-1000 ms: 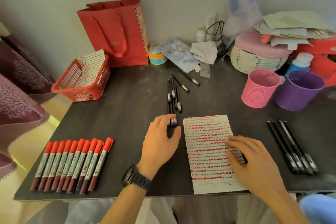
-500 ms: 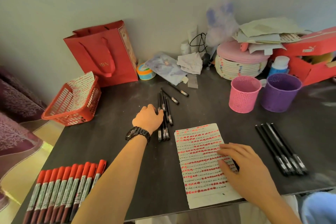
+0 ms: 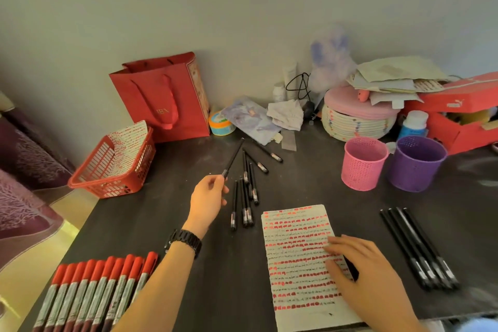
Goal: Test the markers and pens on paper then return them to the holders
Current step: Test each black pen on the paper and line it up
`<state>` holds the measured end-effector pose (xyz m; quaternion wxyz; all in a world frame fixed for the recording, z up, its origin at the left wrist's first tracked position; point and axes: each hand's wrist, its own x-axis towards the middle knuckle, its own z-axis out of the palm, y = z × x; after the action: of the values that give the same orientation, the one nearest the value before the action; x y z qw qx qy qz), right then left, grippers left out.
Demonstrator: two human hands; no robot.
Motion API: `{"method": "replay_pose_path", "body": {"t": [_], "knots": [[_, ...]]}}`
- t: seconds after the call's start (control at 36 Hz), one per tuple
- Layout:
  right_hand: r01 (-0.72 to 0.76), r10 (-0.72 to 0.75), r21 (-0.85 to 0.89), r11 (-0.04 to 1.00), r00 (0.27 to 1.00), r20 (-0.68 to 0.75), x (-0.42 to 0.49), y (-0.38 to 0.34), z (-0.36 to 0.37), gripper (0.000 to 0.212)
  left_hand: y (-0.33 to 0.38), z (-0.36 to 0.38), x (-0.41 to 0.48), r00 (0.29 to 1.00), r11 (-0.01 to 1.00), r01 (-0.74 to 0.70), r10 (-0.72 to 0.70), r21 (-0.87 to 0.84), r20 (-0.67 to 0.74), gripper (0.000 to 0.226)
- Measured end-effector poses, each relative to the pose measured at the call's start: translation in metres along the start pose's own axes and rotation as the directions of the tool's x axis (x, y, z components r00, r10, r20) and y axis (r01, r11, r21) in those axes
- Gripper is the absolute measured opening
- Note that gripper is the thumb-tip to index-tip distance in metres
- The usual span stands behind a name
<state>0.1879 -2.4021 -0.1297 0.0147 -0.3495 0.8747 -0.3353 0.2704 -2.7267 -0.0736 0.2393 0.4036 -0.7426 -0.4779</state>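
- Markers (image 3: 107, 286): a row with red caps and grey printed barrels lies side by side at the near table edge, left of the left forearm, caps pointing away from the person.
- Left hand (image 3: 207, 199): raised above the dark table (image 3: 161, 213), wrist bearing a black watch (image 3: 184, 241); thumb and fingertips pinch one end of a slim black pen (image 3: 233, 158), whose shaft slants up and away to the right.
- Loose pens (image 3: 246, 197): slim black pens with silver bands lie scattered just right of the left hand, most roughly parallel, two angled farther off.
- Paper (image 3: 296, 250): a white sheet covered in rows of red marks and fine dark scribbles lies between the hands, its lower right part under the right hand.
- Right hand (image 3: 361, 267): palm down, fingers extended and lightly spread, pressing the sheet; a dark object at the palm's edge is too hidden to identify.
- Sorted pens (image 3: 420, 248): a tight parallel group of black pens lies just right of the right hand.
- Pink holder (image 3: 362, 164) and purple holder (image 3: 416, 164): upright mesh cups, side by side, beyond the right hand.
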Motion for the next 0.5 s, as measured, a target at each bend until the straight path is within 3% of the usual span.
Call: {"method": "replay_pose_path", "body": {"t": [0.25, 0.39, 0.5], "knots": [[0.037, 0.000, 0.277, 0.960, 0.991, -0.131, -0.006, -0.003, -0.013, 0.025, 0.003, 0.009, -0.119, 0.987, 0.973, -0.089, 0.115, -0.212, 0.114, 0.043], [0.030, 0.074, 0.426, 0.904, 0.971, -0.225, -0.013, -0.015, -0.023, 0.009, -0.005, 0.021, -0.177, 0.957, 0.969, -0.105, 0.160, -0.223, 0.243, 0.051], [0.021, 0.103, 0.670, 0.742, 0.984, -0.145, -0.028, -0.040, -0.033, 0.014, -0.013, 0.030, -0.208, 0.933, 0.982, -0.102, 0.150, -0.158, 0.326, 0.040]]}}
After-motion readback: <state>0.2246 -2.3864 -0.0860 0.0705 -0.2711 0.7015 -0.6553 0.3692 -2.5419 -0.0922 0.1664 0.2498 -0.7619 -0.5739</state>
